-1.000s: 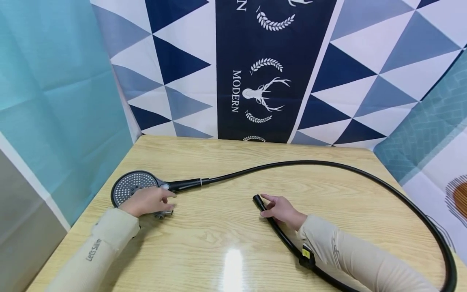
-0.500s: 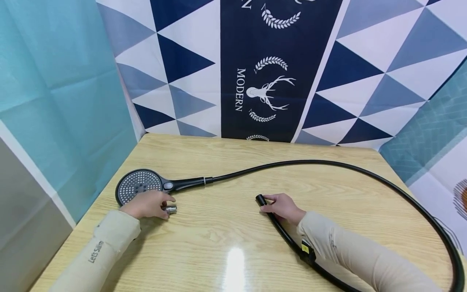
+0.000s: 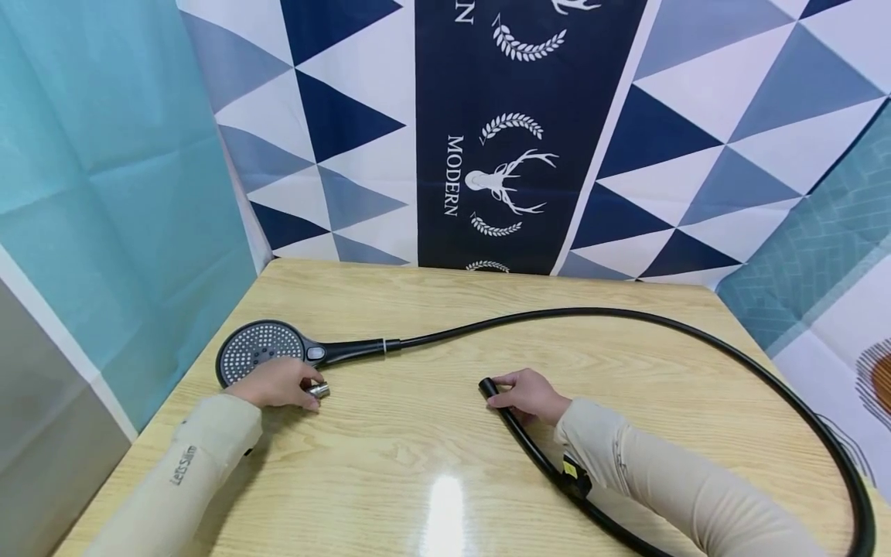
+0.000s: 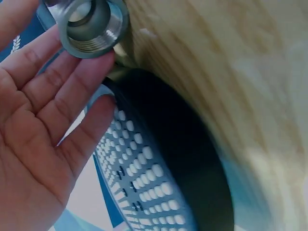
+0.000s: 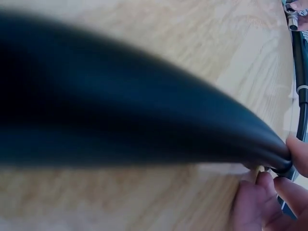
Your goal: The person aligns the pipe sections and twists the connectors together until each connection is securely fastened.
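Note:
My left hand [image 3: 274, 382] pinches a silvery threaded metal fitting [image 3: 319, 390] beside the shower head. In the left wrist view, the fitting's round opening, with thread inside [image 4: 107, 41], faces the camera. The black shower head [image 3: 240, 346] lies face up at the table's left, partly covered by that hand; its handle runs right into a black hose [image 3: 585, 311]. My right hand [image 3: 530, 393] grips this hose close to its free end [image 3: 489, 387], thumb and fingers around it. In the right wrist view the hose [image 5: 159, 106] fills much of the picture.
The hose loops along the back and right of the wooden table [image 3: 390, 464] and past its front right edge. A patterned curtain [image 3: 362, 139] hangs behind, with a teal cloth [image 3: 125, 178] at the left.
My left fingers have closed on the metal fitting, whose end now turns a little upward. My right fingers, looser earlier, have closed round the hose end, which has shifted slightly left.

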The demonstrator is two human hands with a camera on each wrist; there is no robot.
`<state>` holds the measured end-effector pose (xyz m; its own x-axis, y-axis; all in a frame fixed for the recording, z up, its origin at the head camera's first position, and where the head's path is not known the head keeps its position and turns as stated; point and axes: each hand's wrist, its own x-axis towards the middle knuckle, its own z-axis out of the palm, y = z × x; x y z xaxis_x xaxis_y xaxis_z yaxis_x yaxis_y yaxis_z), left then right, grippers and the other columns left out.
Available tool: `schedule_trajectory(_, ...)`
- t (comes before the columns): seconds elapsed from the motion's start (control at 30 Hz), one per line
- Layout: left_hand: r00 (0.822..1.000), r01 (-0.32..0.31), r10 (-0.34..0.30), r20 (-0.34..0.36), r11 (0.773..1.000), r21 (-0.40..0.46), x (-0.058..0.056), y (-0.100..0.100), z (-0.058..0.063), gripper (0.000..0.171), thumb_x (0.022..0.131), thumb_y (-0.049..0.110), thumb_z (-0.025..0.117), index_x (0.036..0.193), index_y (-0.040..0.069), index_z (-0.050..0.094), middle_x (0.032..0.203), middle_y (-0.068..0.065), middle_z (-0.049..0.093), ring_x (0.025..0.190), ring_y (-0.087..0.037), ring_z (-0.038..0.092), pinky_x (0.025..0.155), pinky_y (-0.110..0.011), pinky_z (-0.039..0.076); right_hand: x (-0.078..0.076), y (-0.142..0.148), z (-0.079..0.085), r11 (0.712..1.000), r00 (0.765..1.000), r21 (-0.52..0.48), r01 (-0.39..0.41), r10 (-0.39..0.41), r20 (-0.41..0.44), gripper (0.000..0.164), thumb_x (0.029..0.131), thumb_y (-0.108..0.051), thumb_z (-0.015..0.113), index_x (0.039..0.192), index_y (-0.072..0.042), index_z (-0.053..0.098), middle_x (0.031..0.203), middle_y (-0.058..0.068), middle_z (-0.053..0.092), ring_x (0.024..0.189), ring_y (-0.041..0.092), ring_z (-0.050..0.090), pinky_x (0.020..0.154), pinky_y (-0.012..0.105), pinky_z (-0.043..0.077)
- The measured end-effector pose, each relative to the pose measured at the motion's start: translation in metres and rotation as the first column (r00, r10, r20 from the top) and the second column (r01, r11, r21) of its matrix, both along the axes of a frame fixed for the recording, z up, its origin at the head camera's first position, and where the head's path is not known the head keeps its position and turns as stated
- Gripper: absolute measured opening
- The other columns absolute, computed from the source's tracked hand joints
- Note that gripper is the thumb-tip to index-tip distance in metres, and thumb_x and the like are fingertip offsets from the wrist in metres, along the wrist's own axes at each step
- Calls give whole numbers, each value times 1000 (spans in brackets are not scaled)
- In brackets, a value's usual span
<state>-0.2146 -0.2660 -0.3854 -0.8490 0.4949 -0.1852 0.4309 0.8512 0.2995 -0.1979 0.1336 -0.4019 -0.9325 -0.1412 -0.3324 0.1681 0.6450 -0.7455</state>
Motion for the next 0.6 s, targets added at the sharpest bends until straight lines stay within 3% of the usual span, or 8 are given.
schedule_trajectory(0.17, 999, 38, -39, -23, 999, -38, 0, 3, -1, 35, 76, 23, 81, 103, 3, 72, 88, -2, 68, 76, -13, 59, 72, -37, 50, -3, -1, 0, 999, 999, 19, -34, 34, 6, 48, 79, -8, 76, 124, 3, 62, 58, -1, 59, 45, 8, 44, 43, 24, 44)
schedule_trajectory(0.33, 998, 55, -57, -28, 997, -49, 6, 5, -2, 36, 79, 24, 79, 104, -1, 71, 94, -7, 69, 83, -19, 63, 74, -38, 50, -3, -6, 1, 991, 995, 108, -75, 82, -56, 46, 75, -2, 76, 119, 7, 64, 89, 10, 72, 45, 8, 48, 46, 26, 49)
schedule_trajectory(0.43, 1000, 11, -11, -8, 999, -53, 9, 7, -3, 32, 81, 26, 77, 101, 1, 71, 88, -3, 67, 76, -16, 58, 69, -36, 48, -2, -9, 2, 964, 978, 232, -133, 165, -125, 47, 73, -3, 78, 116, 7, 65, 88, 11, 72, 40, 7, 45, 52, 25, 50)
schedule_trajectory(0.5, 999, -36, 36, 6, 998, -55, 11, 9, -3, 24, 82, 27, 76, 88, 4, 70, 74, 1, 60, 65, -12, 50, 61, -32, 43, 0, -12, 4, 934, 962, 313, -173, 229, -151, 49, 73, -7, 81, 117, 6, 65, 83, 11, 72, 37, 7, 42, 55, 24, 49)
schedule_trajectory(0.53, 998, -62, 63, 12, 997, -55, 12, 10, -2, 22, 83, 27, 75, 81, 6, 68, 69, 3, 54, 61, -11, 45, 57, -30, 39, 1, -13, 5, 921, 955, 341, -188, 253, -156, 50, 73, -9, 82, 117, 6, 65, 72, 8, 70, 36, 7, 40, 55, 23, 48)
schedule_trajectory(0.57, 995, -92, 93, 19, 994, -51, 13, 10, -2, 23, 83, 27, 75, 75, 8, 65, 64, 4, 49, 58, -11, 40, 55, -29, 35, 2, -15, 7, 909, 949, 367, -199, 272, -159, 50, 73, -11, 82, 117, 6, 65, 74, 9, 70, 36, 7, 39, 57, 23, 47)
schedule_trajectory(0.6, 993, -118, 119, 24, 992, -50, 13, 10, -1, 25, 83, 27, 75, 71, 10, 61, 61, 4, 45, 56, -10, 37, 54, -28, 33, 3, -16, 8, 897, 943, 389, -208, 291, -165, 41, 73, -11, 82, 108, 4, 70, 65, 6, 67, 36, 7, 38, 56, 22, 45)
